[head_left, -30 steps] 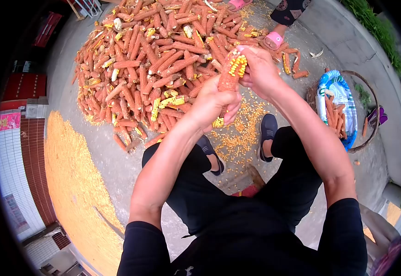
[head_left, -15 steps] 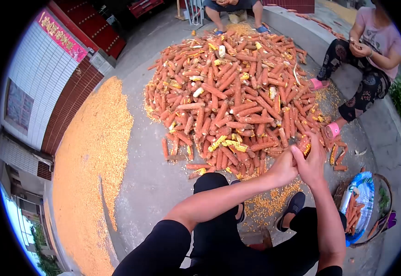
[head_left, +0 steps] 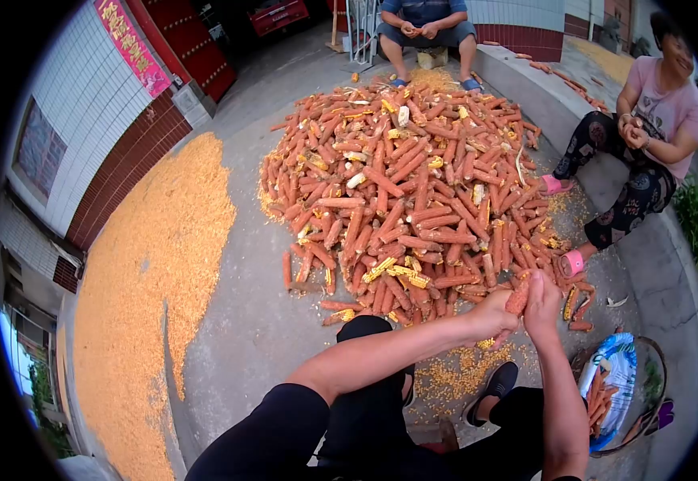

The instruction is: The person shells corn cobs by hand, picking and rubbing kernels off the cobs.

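Observation:
A corn cob point(head_left: 517, 300) is between my two hands, its upper part showing bare and reddish. My left hand point(head_left: 489, 317) is closed around its lower side. Yellow kernels show just below that hand, but I cannot tell whether they are on the same cob. My right hand point(head_left: 541, 308) is wrapped against the cob from the right, fingers up. Just beyond my hands lies a big pile of corn cobs point(head_left: 413, 200), mostly stripped and red, a few with yellow kernels. Loose kernels point(head_left: 453, 377) are scattered on the ground between my shoes.
A long spread of yellow kernels point(head_left: 157, 264) covers the concrete at left. On the right stands a basket with a blue-and-white liner point(head_left: 623, 373), holding cobs. One person point(head_left: 661, 120) sits at right, another point(head_left: 425, 24) at the far side, both with hands together.
The cob in my hands now shows its bare red side; before, yellow kernels showed by my right fingers. My hands are slightly lower. The view has tilted up, showing more of both people.

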`<state>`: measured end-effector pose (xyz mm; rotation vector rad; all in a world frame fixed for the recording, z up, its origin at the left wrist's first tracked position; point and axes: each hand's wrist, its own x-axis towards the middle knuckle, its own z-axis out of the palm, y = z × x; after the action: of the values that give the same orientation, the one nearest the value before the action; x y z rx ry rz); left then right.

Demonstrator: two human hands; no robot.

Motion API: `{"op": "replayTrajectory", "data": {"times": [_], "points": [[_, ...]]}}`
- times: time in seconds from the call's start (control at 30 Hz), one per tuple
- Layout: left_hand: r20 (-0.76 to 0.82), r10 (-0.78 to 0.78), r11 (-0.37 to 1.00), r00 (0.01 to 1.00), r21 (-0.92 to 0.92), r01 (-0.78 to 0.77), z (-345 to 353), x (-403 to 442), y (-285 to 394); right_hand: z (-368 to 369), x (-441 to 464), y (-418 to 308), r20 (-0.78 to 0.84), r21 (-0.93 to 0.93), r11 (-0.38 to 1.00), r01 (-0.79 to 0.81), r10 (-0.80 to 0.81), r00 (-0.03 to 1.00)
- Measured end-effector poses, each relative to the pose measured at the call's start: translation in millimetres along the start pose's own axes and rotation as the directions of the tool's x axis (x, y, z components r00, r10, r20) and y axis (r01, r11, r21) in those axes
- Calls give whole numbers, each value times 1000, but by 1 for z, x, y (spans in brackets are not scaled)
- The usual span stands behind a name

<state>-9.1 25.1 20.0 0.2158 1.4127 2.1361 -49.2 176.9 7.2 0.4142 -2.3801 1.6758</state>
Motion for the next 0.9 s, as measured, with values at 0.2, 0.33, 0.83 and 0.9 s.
{"op": "replayTrajectory", "data": {"times": [0.2, 0.33, 0.83, 0.9], "points": [[86, -103, 977, 991, -180, 117, -10, 1, -7, 2, 0, 23, 23, 213, 970, -118, 115, 993], [140, -125, 917, 982, -363, 168, -6, -5, 6, 1, 5, 11, 57, 464, 827, -318, 330, 942], [158, 19, 973, 987, -230, 18, -1, 1, 17, -28, 5, -21, 97, 335, 939, 73, -112, 989], [176, 17, 991, 984, -134, 6, -4, 2, 15, -27, 4, -19, 93, 198, 955, 222, -244, 965]]}}
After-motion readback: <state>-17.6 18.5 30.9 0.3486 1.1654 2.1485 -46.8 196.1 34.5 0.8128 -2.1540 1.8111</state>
